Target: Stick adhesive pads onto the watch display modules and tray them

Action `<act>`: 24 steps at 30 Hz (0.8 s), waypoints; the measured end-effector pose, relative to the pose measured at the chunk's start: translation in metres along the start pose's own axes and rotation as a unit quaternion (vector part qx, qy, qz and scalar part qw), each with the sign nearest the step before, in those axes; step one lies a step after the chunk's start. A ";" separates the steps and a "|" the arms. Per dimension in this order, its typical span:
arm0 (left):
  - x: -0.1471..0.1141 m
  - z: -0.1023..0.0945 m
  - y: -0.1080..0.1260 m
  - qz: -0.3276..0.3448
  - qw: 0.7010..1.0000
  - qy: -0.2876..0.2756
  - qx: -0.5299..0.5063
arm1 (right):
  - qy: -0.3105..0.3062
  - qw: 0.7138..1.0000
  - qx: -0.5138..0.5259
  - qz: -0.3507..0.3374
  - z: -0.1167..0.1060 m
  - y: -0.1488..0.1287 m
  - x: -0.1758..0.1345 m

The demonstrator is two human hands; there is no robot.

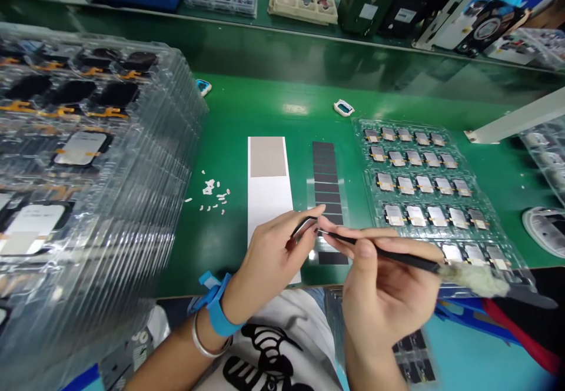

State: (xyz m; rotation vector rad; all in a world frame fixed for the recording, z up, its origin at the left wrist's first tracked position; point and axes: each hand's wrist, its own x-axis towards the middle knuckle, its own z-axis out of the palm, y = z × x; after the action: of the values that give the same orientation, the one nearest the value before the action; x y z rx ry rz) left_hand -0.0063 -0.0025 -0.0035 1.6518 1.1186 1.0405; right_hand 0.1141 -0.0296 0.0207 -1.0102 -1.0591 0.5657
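Observation:
My left hand (273,249) pinches a small, thin dark-edged display module (303,225) between thumb and fingers, held tilted above the bench. My right hand (392,288) grips black tweezers (410,259), whose rear end is wrapped in pale material. The tips meet the module's edge at my left fingertips; exactly what they touch there is hidden. Under my hands lie a white sheet (267,202) with a beige-grey patch at its far end and a strip of dark rectangular pieces (326,194) on clear film. My left wrist wears a blue strap (218,305).
Tall stacked clear trays (163,143) with display parts stand at the left. A clear tray (368,173) holding rows of small modules lies at the right. White scraps (209,186) are scattered on the green bench. A shelf (282,46) with boxes runs along the back.

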 end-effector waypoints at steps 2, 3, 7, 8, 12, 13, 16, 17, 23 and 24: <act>-0.001 -0.001 0.000 0.005 1.000 -0.002 0.008 | -0.009 1.000 0.002 0.001 0.006 0.002 -0.004; -0.001 -0.002 0.000 0.008 1.000 -0.004 0.010 | -0.008 1.000 0.006 0.001 0.008 0.004 -0.005; -0.001 -0.004 0.001 0.039 0.999 0.007 0.006 | 0.001 1.000 0.010 -0.009 0.013 0.007 -0.007; -0.001 -0.005 0.001 0.045 0.999 0.011 0.010 | 0.002 1.000 0.005 -0.013 0.014 0.007 -0.007; -0.002 -0.007 0.002 0.056 0.998 0.006 0.020 | 0.000 0.999 -0.005 -0.033 0.018 0.008 -0.008; -0.002 -0.008 0.002 0.057 0.998 0.003 0.017 | 0.001 0.999 -0.003 -0.035 0.019 0.009 -0.008; -0.002 -0.008 0.001 0.058 0.998 -0.003 0.010 | 0.002 0.999 -0.009 -0.035 0.019 0.010 -0.008; -0.002 -0.008 0.000 0.057 0.998 -0.004 0.008 | 0.002 0.999 -0.017 -0.034 0.019 0.011 -0.007; -0.003 -0.008 -0.001 0.051 0.999 -0.007 0.004 | 0.000 0.998 -0.043 -0.035 0.019 0.011 -0.007; -0.004 -0.008 -0.001 0.049 0.999 -0.007 0.006 | 0.001 0.999 -0.043 -0.033 0.019 0.011 -0.007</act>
State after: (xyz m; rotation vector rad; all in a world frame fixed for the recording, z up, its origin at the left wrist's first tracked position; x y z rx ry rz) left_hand -0.0152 -0.0039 -0.0030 1.7363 1.0439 1.0843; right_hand 0.0950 -0.0222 0.0105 -1.0454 -1.1182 0.4678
